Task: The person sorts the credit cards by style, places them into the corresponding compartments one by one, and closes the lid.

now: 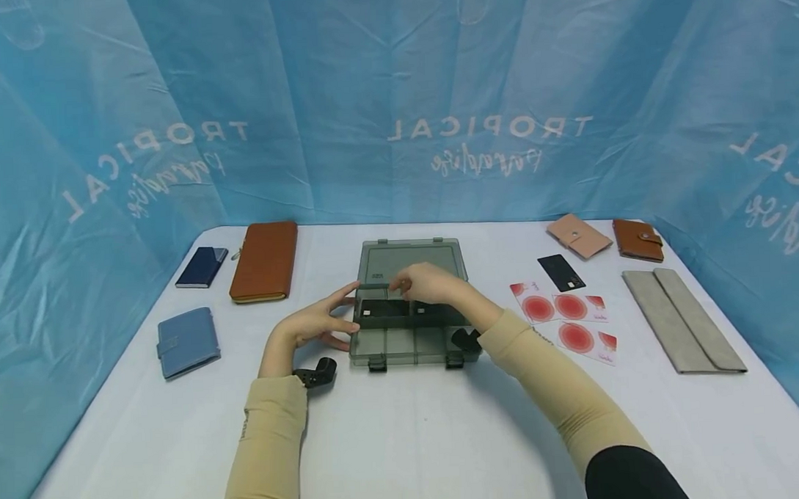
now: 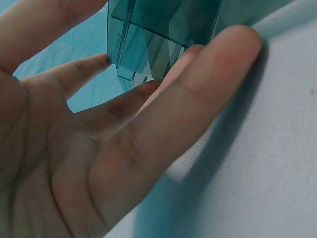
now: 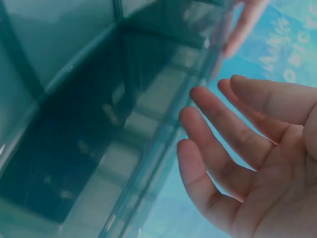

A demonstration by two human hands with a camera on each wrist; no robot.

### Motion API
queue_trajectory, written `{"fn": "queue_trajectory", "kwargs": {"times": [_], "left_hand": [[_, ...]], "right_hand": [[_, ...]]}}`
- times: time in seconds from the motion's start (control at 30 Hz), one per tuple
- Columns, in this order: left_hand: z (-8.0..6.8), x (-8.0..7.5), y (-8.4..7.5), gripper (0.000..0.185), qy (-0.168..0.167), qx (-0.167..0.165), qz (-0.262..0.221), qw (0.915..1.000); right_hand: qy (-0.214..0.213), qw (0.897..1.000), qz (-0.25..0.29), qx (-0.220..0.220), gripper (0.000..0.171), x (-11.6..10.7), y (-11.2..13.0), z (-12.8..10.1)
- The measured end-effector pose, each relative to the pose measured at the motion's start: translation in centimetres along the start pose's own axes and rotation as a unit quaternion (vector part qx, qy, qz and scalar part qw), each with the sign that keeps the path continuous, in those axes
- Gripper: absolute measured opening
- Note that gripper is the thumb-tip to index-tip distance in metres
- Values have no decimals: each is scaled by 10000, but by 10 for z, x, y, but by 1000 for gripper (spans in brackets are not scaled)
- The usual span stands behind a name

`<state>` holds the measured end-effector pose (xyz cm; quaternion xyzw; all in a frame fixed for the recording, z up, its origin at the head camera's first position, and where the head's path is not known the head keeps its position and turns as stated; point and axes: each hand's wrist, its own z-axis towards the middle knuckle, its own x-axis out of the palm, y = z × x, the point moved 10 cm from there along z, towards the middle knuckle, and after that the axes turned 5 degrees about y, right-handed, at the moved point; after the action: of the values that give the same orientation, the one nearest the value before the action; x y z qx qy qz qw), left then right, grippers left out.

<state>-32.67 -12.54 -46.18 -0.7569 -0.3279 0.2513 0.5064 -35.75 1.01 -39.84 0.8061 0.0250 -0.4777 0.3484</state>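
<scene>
While both arms in tan sleeves reach across a white table [image 1: 406, 440], a person's left hand [image 1: 316, 324] rests at the left wall of a smoky translucent compartment box [image 1: 409, 344], its fingers [image 2: 163, 134] straight and loosely spread, the tips touching or just beside the box's corner and gripping nothing. Seen from the left wrist, the box's ribbed corner stands just beyond those fingertips, with the little finger lying along the tablecloth. Over the box's rear compartments hovers the right hand [image 1: 429, 281], its fingers [image 3: 218, 148] relaxed and slightly bent, holding nothing; the right wrist view shows them just apart from the box's clear wall, with dark compartments beyond the glassy dividers. Beneath those fingers, dark cards [image 1: 383, 307] lie in the back row of the box, whose lid [image 1: 409, 261] lies open behind the hand. Well to the left of the left fingers lie a blue wallet [image 1: 188, 342], a navy card case [image 1: 202, 267] and a long tan wallet [image 1: 265, 261]. Well to the right of the right fingers lie a black card [image 1: 562, 272], three white cards with red circles [image 1: 571, 318], a pink wallet [image 1: 579, 236], a small brown wallet [image 1: 638, 240] and a long grey pouch [image 1: 681, 318]. A blue printed backdrop [image 1: 394, 95] closes off the scene.
</scene>
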Motion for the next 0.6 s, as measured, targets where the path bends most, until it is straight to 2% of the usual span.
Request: {"fn": "queue_trajectory", "kwargs": {"times": [0.17,0.33,0.43,0.53,0.6], "left_hand": [[0,-1,1,89,-19,-3,77,10000],[0,-2,2,89,-64,13,152,9999],[0,-2,2,89,-54,13,161,9999],[1,-2,2,89,-58,5,161,9999],[1,-2,3,89,-65,2,156,9999]], "right_hand": [[-371,9975,588,-80,32,-22,-20,-20],[-951,9894,1069,232,33,-48,-61,-45],[-1284,9845,969,703,35,-61,-98,-62],[-1376,9772,484,1541,41,-67,-142,-80],[-1270,9676,197,2172,46,-68,-170,-92]]}}
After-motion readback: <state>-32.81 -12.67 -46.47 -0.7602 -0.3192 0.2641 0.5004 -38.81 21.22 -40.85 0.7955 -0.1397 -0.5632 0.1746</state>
